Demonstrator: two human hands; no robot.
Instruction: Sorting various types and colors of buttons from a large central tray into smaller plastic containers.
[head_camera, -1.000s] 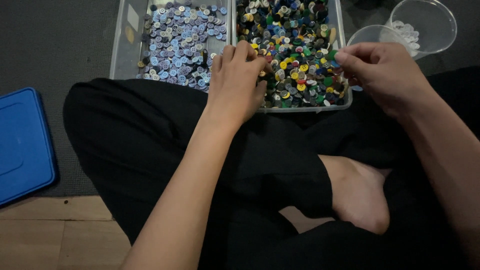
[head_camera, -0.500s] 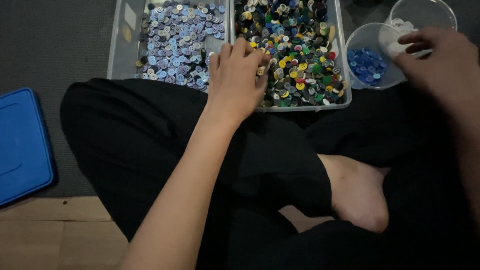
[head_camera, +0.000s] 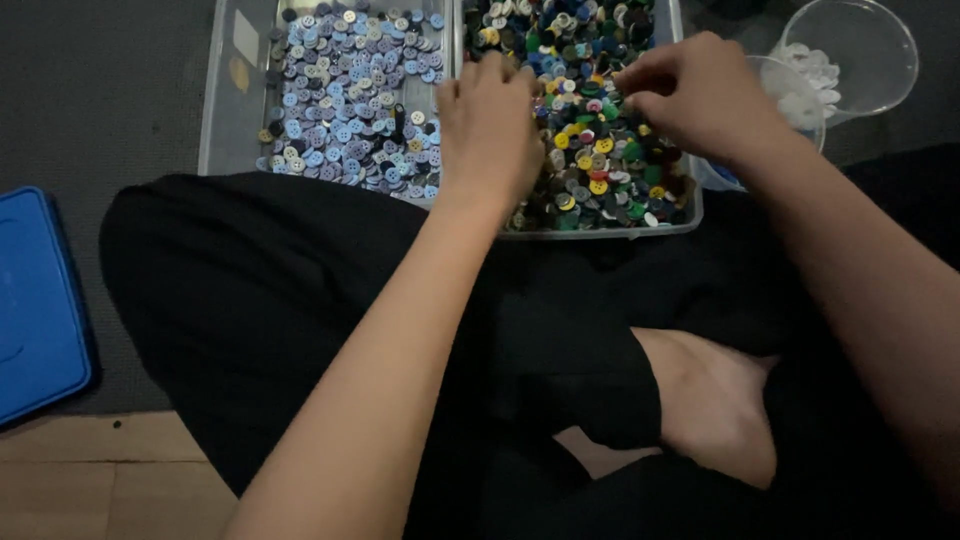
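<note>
Head view: I am sitting cross-legged on a dark mat (head_camera: 90, 90), looking down at a clear tray (head_camera: 222, 110) split into two bins. My left hand (head_camera: 490, 130) is resting palm-down over the divider, fingers together and curled forward into the mixed buttons (head_camera: 610, 160) in the right bin; whether it is pinching anything I cannot tell, as the fingertips are hidden. My right hand (head_camera: 695, 100) is hovering over the same bin, thumb and forefinger closing together just above the pile, the other fingers curled under; any button between them is too small to make out.

The mixed buttons are filling the right bin in yellow, green, blue, red and dark shades, lying directly under both hands. The left bin is holding pale buttons (head_camera: 345, 95), lilac, grey and light blue, spreading thinner toward the tray's left wall.

Two clear cups are standing on the mat to the right of the tray. The near cup (head_camera: 805, 100), partly behind my right hand, is showing white buttons and a bit of blue at its base. The far cup (head_camera: 850, 50) is sitting just beyond it, touching or nearly so.

A blue lid (head_camera: 40, 300) is lying at the left edge, half on the mat. My bare foot (head_camera: 715, 410) is tucking under my knee, against black trousers (head_camera: 260, 300). A strip of wood floor (head_camera: 100, 480) is showing at bottom left.
</note>
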